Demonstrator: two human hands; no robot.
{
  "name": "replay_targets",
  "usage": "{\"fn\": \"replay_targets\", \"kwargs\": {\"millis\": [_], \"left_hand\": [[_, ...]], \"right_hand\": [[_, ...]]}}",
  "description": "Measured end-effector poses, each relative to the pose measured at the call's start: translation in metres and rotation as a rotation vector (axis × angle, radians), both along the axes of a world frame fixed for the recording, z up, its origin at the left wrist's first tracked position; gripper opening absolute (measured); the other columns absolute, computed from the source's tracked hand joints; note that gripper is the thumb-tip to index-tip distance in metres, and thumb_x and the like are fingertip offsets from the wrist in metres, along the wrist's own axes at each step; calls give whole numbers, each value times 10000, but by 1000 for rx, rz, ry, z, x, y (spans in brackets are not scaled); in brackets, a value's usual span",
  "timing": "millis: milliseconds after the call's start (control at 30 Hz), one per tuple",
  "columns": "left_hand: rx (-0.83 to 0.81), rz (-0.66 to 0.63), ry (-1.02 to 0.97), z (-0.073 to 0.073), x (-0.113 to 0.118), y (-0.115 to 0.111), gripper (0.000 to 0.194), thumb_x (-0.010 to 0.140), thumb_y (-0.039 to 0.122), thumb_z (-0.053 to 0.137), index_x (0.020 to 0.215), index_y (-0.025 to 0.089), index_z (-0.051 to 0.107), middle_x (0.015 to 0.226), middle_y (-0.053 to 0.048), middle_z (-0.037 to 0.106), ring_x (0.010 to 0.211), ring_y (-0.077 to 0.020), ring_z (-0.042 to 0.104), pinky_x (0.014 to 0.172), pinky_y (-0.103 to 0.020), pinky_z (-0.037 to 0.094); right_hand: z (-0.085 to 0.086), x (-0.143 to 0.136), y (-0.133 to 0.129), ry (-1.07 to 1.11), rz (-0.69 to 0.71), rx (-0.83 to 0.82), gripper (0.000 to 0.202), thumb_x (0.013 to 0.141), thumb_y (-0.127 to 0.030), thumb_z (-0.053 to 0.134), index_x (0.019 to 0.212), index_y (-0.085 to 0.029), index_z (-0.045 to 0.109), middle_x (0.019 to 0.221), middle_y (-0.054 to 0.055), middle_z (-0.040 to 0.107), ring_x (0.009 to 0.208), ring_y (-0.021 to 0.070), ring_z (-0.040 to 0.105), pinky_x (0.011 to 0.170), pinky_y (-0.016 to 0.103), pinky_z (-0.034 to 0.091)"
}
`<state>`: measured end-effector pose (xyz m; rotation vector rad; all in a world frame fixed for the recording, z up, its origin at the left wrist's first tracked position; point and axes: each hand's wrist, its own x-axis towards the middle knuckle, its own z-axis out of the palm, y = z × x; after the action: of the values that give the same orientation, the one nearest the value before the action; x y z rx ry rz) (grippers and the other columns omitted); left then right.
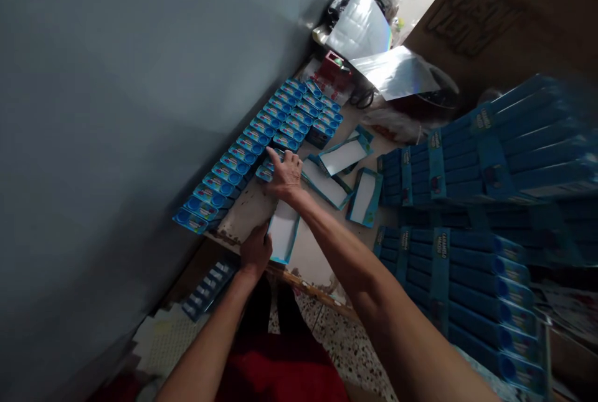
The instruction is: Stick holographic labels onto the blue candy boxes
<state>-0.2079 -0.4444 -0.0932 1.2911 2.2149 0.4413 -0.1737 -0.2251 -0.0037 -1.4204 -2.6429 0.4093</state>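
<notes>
My left hand grips the near left edge of a shallow blue box with a white inside, at the front edge of the table. Beyond it, my right hand is closed over a few small blue packs, which it partly hides. Long rows of the same blue packs stand upright along the wall, with more rows beside them. To the right of my right hand lie several shallow blue boxes with white insides, among them one box near the big stacks.
Tall stacks of long blue cartons crowd the right side. A large brown cardboard box rises behind them. Clear plastic sheets and a red box are at the back. The wall borders the left.
</notes>
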Motion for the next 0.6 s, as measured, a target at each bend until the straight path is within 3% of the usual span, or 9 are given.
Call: {"fn": "replay_targets", "kwargs": {"millis": [100, 200, 367, 600], "left_hand": [[-12, 2, 23, 3, 1, 1, 490, 989, 236, 440, 1449, 233, 608, 1179, -103, 716, 1063, -240, 676, 907, -322, 509], [-50, 29, 26, 4, 2, 1, 471, 994, 243, 454, 1434, 245, 622, 1105, -88, 718, 985, -219, 686, 831, -295, 499], [52, 71, -47, 2, 1, -1, 464, 1047, 305, 385, 1439, 205, 612, 1276, -116, 709, 1130, -254, 674, 923, -338, 520], [75, 70, -34, -6, 9, -1, 530, 1073, 373, 325, 1564, 246, 479, 1408, -118, 664, 1178, -270, 672, 961, -365, 537]], "right_hand": [[21, 33, -10, 149, -3, 43, 942, 790, -449, 754, 1615, -236, 353, 1466, 165, 399, 1328, 370, 390, 1107, 474, 337], [30, 73, -37, 222, 120, -3, 990, 724, -463, 799, 1589, -227, 379, 1495, 148, 382, 1353, 352, 404, 1130, 457, 360], [9, 108, -69, 136, 156, -86, 968, 654, -409, 835, 1534, -229, 474, 1453, 157, 437, 1335, 365, 446, 1146, 476, 368], [-10, 95, -72, 9, 148, -39, 919, 731, -376, 803, 1574, -288, 448, 1498, 160, 430, 1374, 392, 409, 1159, 533, 328]]}}
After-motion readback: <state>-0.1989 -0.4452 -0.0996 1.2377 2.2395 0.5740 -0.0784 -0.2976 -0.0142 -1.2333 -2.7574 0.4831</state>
